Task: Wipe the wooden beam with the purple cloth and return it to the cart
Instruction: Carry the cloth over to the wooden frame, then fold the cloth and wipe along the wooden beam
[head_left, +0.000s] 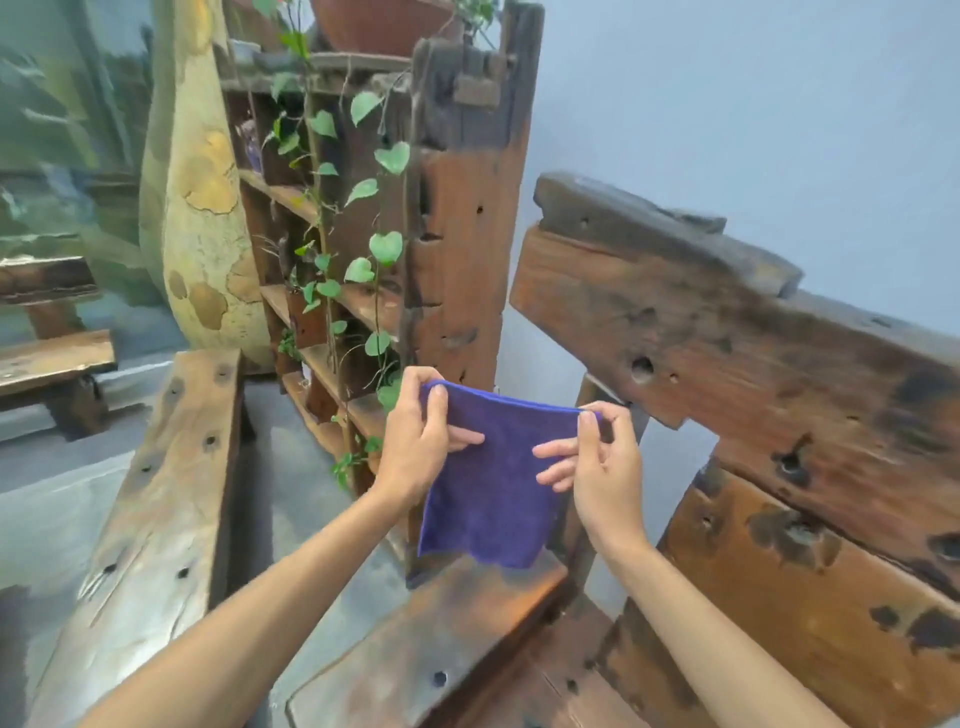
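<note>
as both hands (511, 457) pinch, purple cloth (496, 483) hangs between.

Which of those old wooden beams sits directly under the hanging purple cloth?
The orange-brown beam in the bottom centre: the purple cloth hangs right above its far end. The others lie off to the sides.

A plain pale blue-grey wall (753, 104) fills the upper right, and the floor (62, 499) is smooth grey, lit evenly. Against the wall stands a tall shelf unit (457, 218) of dark, weathered, hole-pitted wood, with a trailing vine (387, 249) of heart-shaped leaves hanging down its front and a reddish-brown pot (379, 23) on top. To its left rises a large yellowish mottled vase (200, 208) (its surface patchy and worn), and a rough wooden bench (52, 358) sits at the far left.
</note>
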